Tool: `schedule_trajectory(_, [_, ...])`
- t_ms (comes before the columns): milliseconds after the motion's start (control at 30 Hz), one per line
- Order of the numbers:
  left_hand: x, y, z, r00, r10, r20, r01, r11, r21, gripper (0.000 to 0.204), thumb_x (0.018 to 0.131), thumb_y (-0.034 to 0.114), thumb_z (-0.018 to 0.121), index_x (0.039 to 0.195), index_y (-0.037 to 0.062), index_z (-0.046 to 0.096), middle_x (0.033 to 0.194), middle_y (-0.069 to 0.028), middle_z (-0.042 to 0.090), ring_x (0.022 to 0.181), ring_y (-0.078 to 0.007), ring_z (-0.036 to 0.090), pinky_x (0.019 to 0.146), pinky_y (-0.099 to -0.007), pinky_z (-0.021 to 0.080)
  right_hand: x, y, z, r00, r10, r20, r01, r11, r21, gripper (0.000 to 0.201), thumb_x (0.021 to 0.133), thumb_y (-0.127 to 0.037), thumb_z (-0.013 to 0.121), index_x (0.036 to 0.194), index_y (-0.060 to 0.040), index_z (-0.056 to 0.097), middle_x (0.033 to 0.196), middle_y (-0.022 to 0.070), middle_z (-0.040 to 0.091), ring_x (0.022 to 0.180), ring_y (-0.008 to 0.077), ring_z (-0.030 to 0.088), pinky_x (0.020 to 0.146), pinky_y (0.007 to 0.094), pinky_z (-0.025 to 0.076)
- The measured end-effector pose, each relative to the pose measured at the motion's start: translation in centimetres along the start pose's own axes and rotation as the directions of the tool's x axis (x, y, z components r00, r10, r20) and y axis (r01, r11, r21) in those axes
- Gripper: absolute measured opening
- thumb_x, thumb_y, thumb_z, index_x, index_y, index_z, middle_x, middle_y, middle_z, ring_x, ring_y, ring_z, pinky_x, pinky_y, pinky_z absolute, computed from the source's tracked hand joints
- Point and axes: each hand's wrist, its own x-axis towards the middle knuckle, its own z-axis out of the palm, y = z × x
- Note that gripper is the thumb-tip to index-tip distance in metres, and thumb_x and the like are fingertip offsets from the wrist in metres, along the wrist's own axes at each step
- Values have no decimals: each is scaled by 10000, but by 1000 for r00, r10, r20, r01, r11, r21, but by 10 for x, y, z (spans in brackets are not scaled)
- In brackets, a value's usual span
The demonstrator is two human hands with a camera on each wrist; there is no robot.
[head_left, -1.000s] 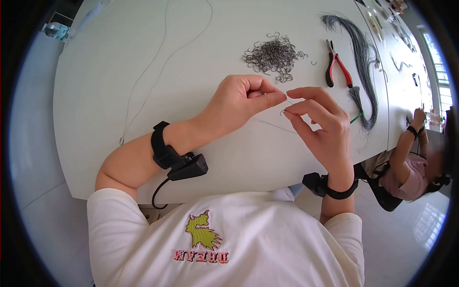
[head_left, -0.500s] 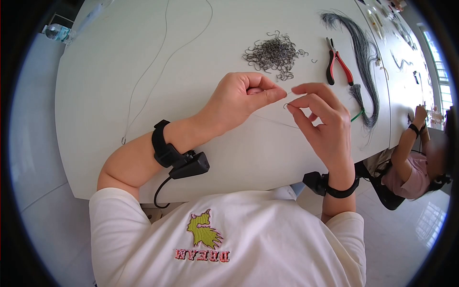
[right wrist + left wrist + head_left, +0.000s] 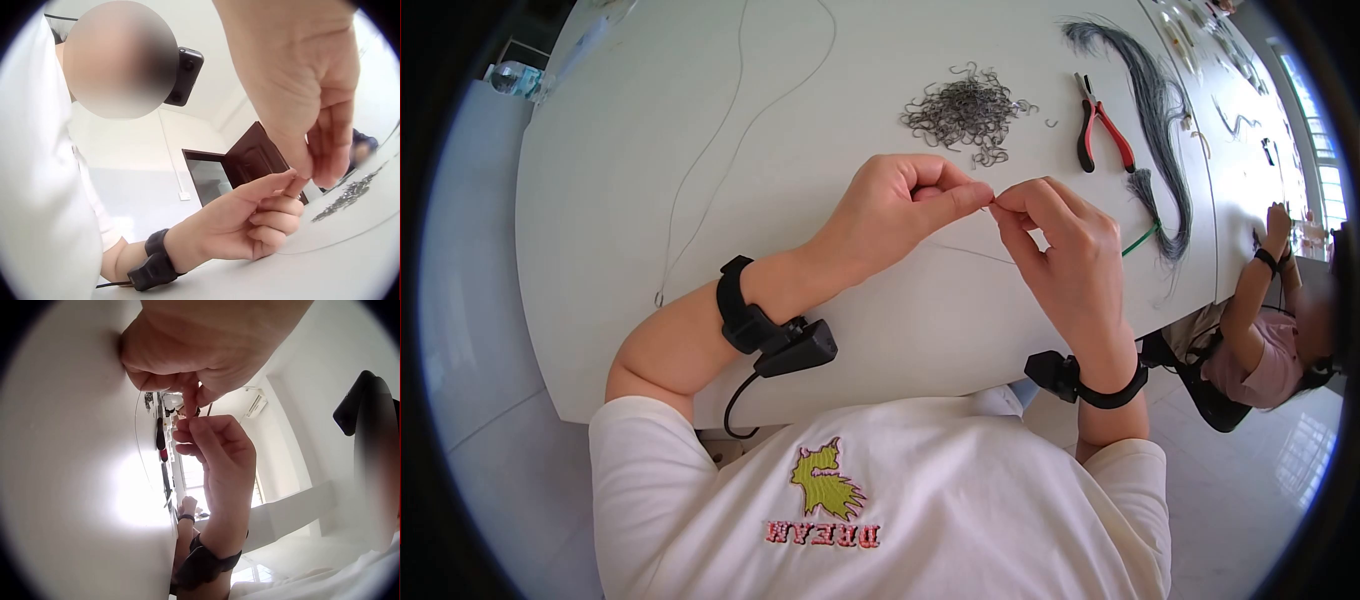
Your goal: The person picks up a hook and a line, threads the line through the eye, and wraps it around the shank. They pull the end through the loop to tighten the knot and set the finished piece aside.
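Note:
The left hand (image 3: 910, 210) pinches a thin thread between thumb and forefinger, its other fingers curled. Touching its tips are those of the right hand (image 3: 1075, 240), thumb and forefinger pressed together around a small hook that the fingertips now hide. A stretch of the thread (image 3: 975, 250) shows below and between the hands. In the left wrist view the thread (image 3: 137, 425) hangs in a curve from the left hand (image 3: 194, 344). The right wrist view shows the fingertips of the left hand (image 3: 250, 225) and the right hand (image 3: 312, 100) meeting.
Beyond the hands lies a pile of small metal hooks (image 3: 968, 115). Red-and-black pliers (image 3: 1086, 140) and a bundle of dark grey strands (image 3: 1157, 115) are to its right. A long line (image 3: 722, 180) runs over the left tabletop. Another person (image 3: 1255, 355) sits at the right.
The right hand has moved left and its fingertips have closed up against those of the left hand. The hook seen earlier at its fingertips is now hidden. The left hand has hardly moved.

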Motion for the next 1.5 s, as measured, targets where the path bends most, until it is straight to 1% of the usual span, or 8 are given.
schedule_trajectory(67, [-3, 7, -1, 996, -84, 42, 83, 996, 25, 179, 929, 169, 697, 993, 5, 731, 656, 119, 487, 627, 17, 397, 607, -160, 364, 0, -1, -1, 1000, 10, 12, -9, 1000, -4, 119, 811, -37, 710, 818, -45, 591, 738, 65, 622, 598, 244, 607, 542, 346, 482])
schedule_trajectory(133, [-3, 7, -2, 996, -84, 29, 83, 996, 28, 176, 927, 165, 700, 989, 3, 730, 659, 119, 490, 629, 19, 398, 605, -159, 360, 0, -2, -1, 1000, 17, 26, -17, 1000, -5, 122, 812, -31, 712, 825, -41, 591, 746, 66, 631, 616, 236, 628, 552, 337, 495])
schedule_trajectory(300, [-1, 2, 0, 999, -45, -1, 45, 999, 3, 172, 925, 164, 704, 974, 1, 729, 662, 122, 487, 630, 23, 391, 586, -157, 338, -1, -3, -1, 989, 150, -6, -146, 969, 198, 118, 824, 0, 713, 864, -24, 604, 819, 78, 681, 718, 205, 705, 616, 296, 557])
schedule_trajectory(600, [0, -5, -1, 998, -65, -14, 65, 997, -52, 179, 928, 167, 703, 1003, 6, 719, 745, 84, 592, 687, 19, 449, 615, -159, 380, 0, -8, -5, 987, 160, -10, -156, 974, 162, 114, 834, 20, 686, 917, -19, 618, 814, 81, 683, 699, 204, 702, 606, 293, 552])
schedule_trajectory(800, [-3, 0, -1, 996, -90, -3, 89, 989, -121, 199, 922, 209, 709, 998, 26, 716, 792, 58, 615, 647, 10, 405, 553, -173, 314, 1, -9, -4, 985, 170, -40, -161, 972, 169, 184, 811, -12, 719, 962, -55, 623, 815, 43, 685, 676, 181, 676, 561, 284, 522])
schedule_trajectory(1000, [-3, 1, 1, 996, -86, -21, 82, 984, -159, 199, 917, 231, 711, 984, 44, 717, 748, 77, 574, 615, 0, 360, 535, -184, 281, 2, -13, -6, 990, 142, -12, -142, 990, 7, 226, 785, -104, 778, 962, -83, 639, 795, 17, 671, 633, 152, 644, 537, 285, 503])
schedule_trajectory(1233, [-4, 1, 2, 997, -71, -21, 68, 988, -141, 210, 919, 239, 709, 989, 42, 710, 716, 90, 534, 593, -3, 341, 525, -185, 268, -1, -5, 2, 988, 144, -63, -138, 986, 99, 100, 809, -61, 744, 835, -63, 647, 784, 31, 665, 621, 164, 638, 538, 282, 508])
schedule_trajectory(1500, [-5, 5, 5, 998, -49, 34, 55, 979, -197, 271, 958, 290, 648, 1008, 30, 703, 718, 93, 532, 595, -1, 326, 524, -185, 260, -1, -3, 1, 994, -7, -105, 10, 999, 32, 132, 749, 2, 722, 820, -73, 640, 745, 26, 623, 682, 206, 616, 574, 323, 489])
